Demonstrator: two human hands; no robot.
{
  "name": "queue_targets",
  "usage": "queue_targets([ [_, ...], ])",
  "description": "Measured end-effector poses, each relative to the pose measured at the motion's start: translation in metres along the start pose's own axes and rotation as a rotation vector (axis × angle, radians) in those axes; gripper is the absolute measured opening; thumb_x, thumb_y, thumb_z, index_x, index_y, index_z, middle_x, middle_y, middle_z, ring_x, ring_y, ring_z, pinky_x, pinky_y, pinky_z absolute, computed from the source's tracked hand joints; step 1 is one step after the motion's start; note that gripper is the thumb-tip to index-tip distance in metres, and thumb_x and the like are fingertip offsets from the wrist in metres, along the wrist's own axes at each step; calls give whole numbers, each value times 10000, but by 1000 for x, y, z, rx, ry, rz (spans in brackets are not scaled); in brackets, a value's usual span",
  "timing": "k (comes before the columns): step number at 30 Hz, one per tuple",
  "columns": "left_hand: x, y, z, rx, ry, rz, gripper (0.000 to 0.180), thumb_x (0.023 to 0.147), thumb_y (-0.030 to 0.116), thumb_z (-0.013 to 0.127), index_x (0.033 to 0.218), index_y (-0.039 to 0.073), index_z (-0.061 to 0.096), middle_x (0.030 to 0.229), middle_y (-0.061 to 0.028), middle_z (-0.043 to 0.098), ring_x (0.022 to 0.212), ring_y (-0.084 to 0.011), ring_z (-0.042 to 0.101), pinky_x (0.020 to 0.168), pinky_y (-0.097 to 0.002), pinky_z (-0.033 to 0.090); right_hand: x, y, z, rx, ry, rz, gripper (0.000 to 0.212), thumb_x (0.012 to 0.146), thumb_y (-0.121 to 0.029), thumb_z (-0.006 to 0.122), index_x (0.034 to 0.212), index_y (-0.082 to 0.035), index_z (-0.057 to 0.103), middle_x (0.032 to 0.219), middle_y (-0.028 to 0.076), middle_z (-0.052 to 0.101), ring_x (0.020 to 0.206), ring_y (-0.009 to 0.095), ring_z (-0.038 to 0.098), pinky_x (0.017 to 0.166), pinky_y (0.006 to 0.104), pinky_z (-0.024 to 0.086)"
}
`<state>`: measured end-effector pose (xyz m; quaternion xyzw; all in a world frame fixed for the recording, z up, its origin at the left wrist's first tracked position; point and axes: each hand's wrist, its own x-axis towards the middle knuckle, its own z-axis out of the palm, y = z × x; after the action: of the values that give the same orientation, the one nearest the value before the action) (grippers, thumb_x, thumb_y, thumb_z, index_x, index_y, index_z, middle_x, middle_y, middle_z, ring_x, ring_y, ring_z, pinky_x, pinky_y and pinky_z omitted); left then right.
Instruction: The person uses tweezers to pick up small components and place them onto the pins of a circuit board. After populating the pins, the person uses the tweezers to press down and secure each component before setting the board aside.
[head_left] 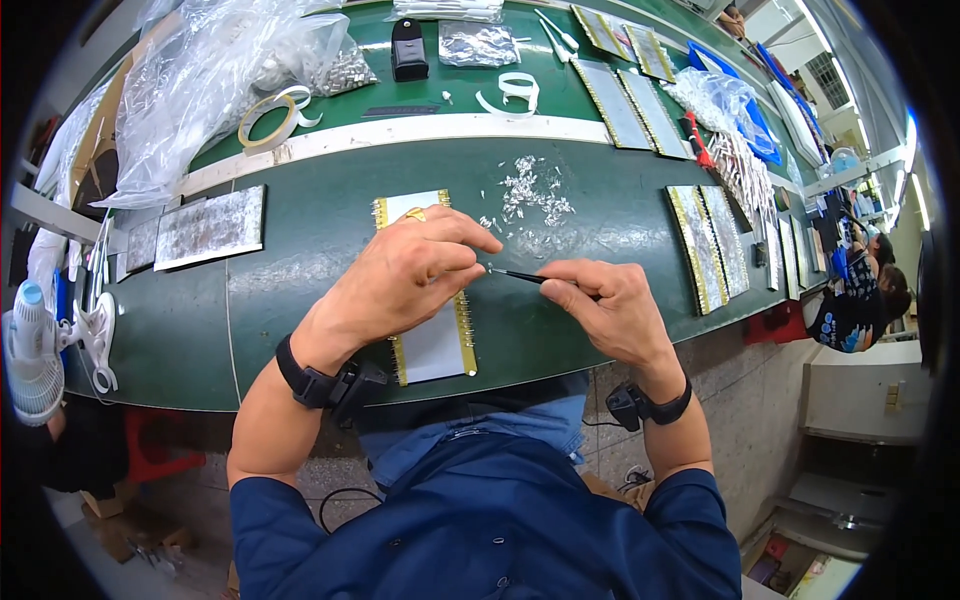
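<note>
My right hand (612, 306) grips a slim black tool (520, 275), probably tweezers, between thumb and fingers. The tool points left, its tip close to my left fingertips. My left hand (405, 270) is curled over a narrow grey plate (435, 345) with yellow strips and small pins along its long edges. The thumb and fingers of that hand are drawn together by the tool tip; whatever they pinch is too small to name. Beyond my hands, a scattered pile of small shiny metal pieces (535, 195) lies on the green table (320, 180). My left hand hides the plate's middle.
Mottled grey plates (210, 228) lie at left, near a white fan (35, 350). More yellow-edged plates (697, 245) rest at right. A raised pale ledge (400, 130) crosses behind, with tape rolls (268, 125) and plastic bags (190, 90). Another person (850, 300) is at far right.
</note>
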<state>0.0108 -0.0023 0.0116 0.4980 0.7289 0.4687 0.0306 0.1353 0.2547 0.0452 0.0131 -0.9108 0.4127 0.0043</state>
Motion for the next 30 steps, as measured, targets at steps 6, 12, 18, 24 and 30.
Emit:
queue_targets([
  [6, 0, 1, -1, -24, -23, 1, 166, 946, 19, 797, 829, -11, 682, 1119, -80, 822, 1054, -309, 761, 916, -404, 600, -2, 0, 4, -8, 7, -49, 188, 1001, -163, 803, 1126, -23, 821, 808, 122, 747, 677, 166, 685, 648, 311, 518],
  [12, -4, -3, 2, -23, -32, 23, 58, 966, 34, 791, 920, 4, 770, 1060, -74, 822, 967, -286, 757, 841, -385, 595, -4, -4, 4, 1, -27, 11, 188, 1007, -191, 787, 1120, -44, 815, 895, 167, 782, 750, 309, 740, 701, 384, 563],
  [18, -3, -3, 2, -14, -12, 34, 54, 978, 48, 793, 937, 16, 807, 1051, -62, 822, 942, -267, 751, 795, -373, 596, -5, -1, 6, -40, 43, -99, 181, 990, -166, 811, 1125, -47, 829, 841, 128, 767, 701, 222, 714, 659, 331, 533],
  [24, -1, -1, 2, -31, 6, -7, 114, 977, 62, 805, 876, 9, 810, 1033, -55, 830, 912, -243, 753, 767, -365, 592, -5, 1, 7, -69, 83, -172, 179, 980, -162, 817, 1128, -64, 834, 854, 127, 775, 735, 246, 726, 687, 348, 545],
  [30, -2, 1, 0, -82, 2, -74, 141, 965, 66, 817, 837, 7, 809, 1026, -58, 838, 893, -234, 760, 752, -350, 585, -5, 2, 10, -124, 130, -264, 153, 962, -139, 822, 1096, -65, 832, 873, 111, 784, 736, 280, 710, 706, 379, 543],
])
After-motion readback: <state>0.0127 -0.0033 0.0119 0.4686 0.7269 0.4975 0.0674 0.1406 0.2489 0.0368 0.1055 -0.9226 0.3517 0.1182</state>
